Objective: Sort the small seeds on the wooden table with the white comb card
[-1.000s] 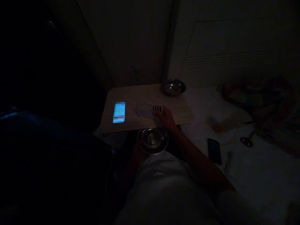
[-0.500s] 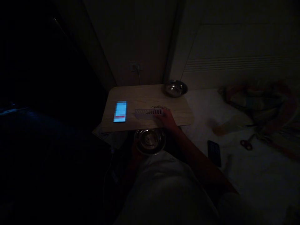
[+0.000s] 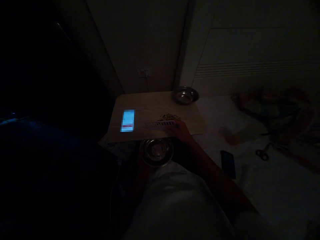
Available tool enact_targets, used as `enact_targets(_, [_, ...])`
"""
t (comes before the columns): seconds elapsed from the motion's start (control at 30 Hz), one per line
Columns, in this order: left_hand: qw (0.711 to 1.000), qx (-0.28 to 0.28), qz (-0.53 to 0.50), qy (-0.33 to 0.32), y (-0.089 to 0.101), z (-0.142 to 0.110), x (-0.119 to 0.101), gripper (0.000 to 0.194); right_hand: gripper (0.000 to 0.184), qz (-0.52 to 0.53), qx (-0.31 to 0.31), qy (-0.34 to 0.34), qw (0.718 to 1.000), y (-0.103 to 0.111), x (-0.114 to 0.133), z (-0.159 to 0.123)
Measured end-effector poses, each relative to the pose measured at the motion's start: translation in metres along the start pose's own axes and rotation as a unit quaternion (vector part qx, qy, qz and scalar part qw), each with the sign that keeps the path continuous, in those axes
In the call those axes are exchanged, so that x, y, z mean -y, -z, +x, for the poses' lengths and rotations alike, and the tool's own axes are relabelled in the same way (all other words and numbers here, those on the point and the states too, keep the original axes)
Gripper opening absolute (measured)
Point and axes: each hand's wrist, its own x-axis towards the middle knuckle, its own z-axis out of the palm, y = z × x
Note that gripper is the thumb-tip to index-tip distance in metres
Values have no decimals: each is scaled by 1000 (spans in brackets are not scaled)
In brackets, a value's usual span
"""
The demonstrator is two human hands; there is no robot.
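Observation:
The room is very dark. My right hand is closed on the right end of a pale plastic piece with a row of slots, which looks like a narrow ice cube tray. It is low over or on the wooden tabletop, along the near side of a pile of small dark bits. Below the front edge, a steel bowl has some small bits in its bottom. My left hand grips its left side, with the fingers mostly lost in shadow.
A lit phone lies on the tabletop's left. Another metal bowl stands at the back right corner. On the white sheet to the right are a dark phone, red-handled scissors and crumpled cloth. A plug sits in the wall socket.
The slotted piece has come slightly nearer the front edge and tilted, showing less of its face. More of the pile is visible behind it. The held bowl has shifted slightly left.

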Motion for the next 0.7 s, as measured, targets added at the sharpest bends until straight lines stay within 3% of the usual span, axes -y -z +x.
enact_targets(0.1, [999, -14, 15, -27, -4, -4, -3, 24, 25, -11, -9, -4, 1000, 3, 3, -3])
enact_targets(0.23, [998, -6, 36, 46, -8, -7, -5, 28, 24, -14, 1, -13, 1000, 3, 7, -5])
enact_targets(0.4, [995, -27, 54, -75, -5, -7, -4, 22, 21, -17, 20, -13, 1000, 4, 13, -7])
enact_targets(0.5, [991, -39, 68, -112, -5, -6, -3, 21, 22, -19, 38, -1, 999, 6, 18, -9])
enact_targets(0.6, [992, -27, 60, -104, -9, -7, -4, 24, 22, -9, 71, -2, 997, 9, 23, -13])
enact_targets(0.7, [998, 9, 28, -55, -14, -9, -4, 26, 21, 17, 116, -11, 993, 14, 27, -16])
